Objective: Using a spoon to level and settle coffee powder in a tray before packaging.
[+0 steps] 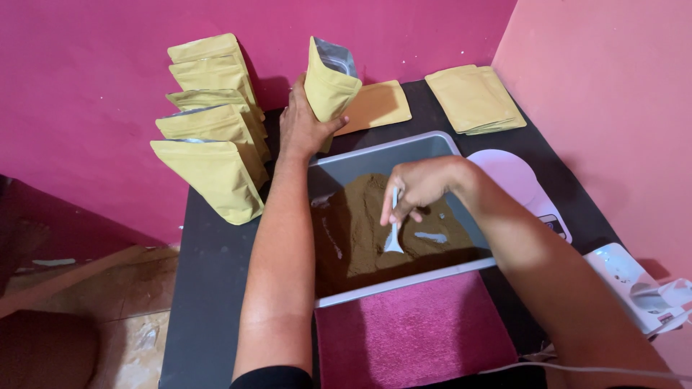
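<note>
My left hand [301,124] grips an open yellow stand-up pouch [330,83] with a silver lining, held upright just behind the grey tray [404,282]. The tray holds a heap of brown powder [364,230]. My right hand [420,186] holds a white plastic spoon [393,234] by its handle, with the bowl pushed into the powder.
Several filled yellow pouches [213,137] stand in a row at the table's left edge by the magenta wall. Flat empty pouches lie at the back [375,104] and back right [474,97]. A white scale [522,184] sits right of the tray, a pink cloth [414,331] in front, a white device [634,284] at far right.
</note>
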